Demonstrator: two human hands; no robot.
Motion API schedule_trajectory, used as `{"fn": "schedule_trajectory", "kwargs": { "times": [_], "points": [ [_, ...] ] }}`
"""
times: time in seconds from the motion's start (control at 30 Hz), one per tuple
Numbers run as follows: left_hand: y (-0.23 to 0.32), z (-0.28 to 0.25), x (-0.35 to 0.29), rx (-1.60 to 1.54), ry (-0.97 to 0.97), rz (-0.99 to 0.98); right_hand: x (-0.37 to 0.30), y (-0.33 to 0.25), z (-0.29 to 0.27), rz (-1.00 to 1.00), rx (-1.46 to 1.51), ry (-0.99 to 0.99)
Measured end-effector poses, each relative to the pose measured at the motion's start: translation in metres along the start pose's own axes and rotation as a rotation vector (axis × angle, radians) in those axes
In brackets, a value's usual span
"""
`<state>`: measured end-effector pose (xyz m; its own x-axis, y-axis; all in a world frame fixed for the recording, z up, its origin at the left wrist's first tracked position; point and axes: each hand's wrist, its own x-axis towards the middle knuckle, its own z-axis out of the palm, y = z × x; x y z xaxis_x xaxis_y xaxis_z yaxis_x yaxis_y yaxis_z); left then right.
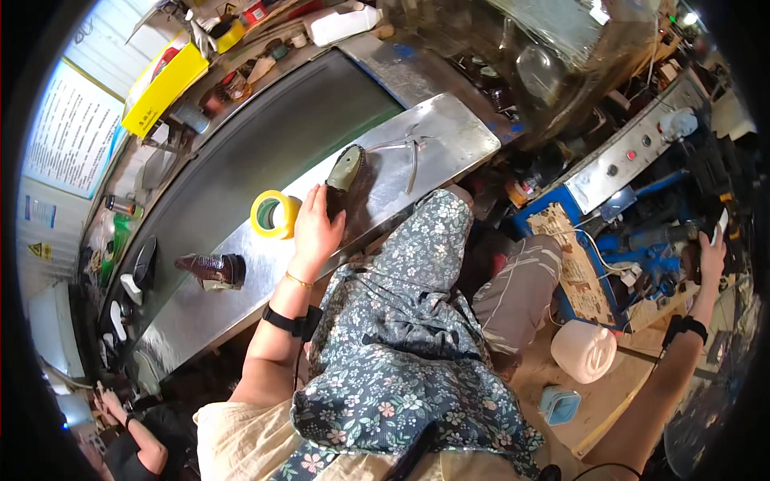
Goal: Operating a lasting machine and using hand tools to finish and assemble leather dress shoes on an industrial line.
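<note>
On the metal ledge in front of me, my left hand (319,231) lies at the near end of a dark shoe (347,170) whose pale sole faces up. My fingers and thumb are around that end. A roll of yellow tape (275,215) stands right beside this hand. Further left on the ledge is a reddish-brown shoe (210,268). Far out to the right, my right hand (711,255) is closed on a thin white piece (721,226), whose kind I cannot make out. It is beside blue machinery (654,256).
A dark conveyor belt (297,120) runs behind the metal ledge (449,132). A bent metal rod (413,164) lies on the ledge. On the right are a control panel (626,156), a white jug (584,351) and a blue basket (560,406). Another person's hand (112,405) shows lower left.
</note>
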<state>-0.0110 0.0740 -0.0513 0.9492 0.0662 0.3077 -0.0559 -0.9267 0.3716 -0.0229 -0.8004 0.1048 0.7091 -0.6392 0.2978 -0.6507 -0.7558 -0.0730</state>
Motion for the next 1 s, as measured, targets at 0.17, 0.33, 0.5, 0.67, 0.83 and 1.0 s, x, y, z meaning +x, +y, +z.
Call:
{"fn": "schedule_trajectory", "kwargs": {
  "times": [0.17,0.33,0.5,0.67,0.83,1.0],
  "points": [
    [-0.015,0.032,0.03,-0.05,-0.201,-0.234,0.072,0.04,0.003,-0.063,-0.001,0.118],
    [-0.026,0.021,0.051,-0.961,-0.467,-0.562,0.026,-0.027,-0.008,-0.359,-0.561,0.381],
    [0.058,0.003,-0.012,-2.14,-0.629,-0.84,-0.246,-0.333,-0.005,-0.578,0.822,-0.609],
    [0.113,0.026,-0.016,-1.85,-0.837,-0.807,-0.365,-0.443,0.019,-0.615,1.366,-0.409],
    [0.111,0.06,0.013,-1.583,-0.716,-0.844,-0.4,-0.456,0.03,-1.109,0.959,-0.177],
    [0.104,0.064,0.005,-1.765,-0.711,-0.711,-0.409,-0.436,0.074,-0.619,1.336,-0.881]
  ]
}}
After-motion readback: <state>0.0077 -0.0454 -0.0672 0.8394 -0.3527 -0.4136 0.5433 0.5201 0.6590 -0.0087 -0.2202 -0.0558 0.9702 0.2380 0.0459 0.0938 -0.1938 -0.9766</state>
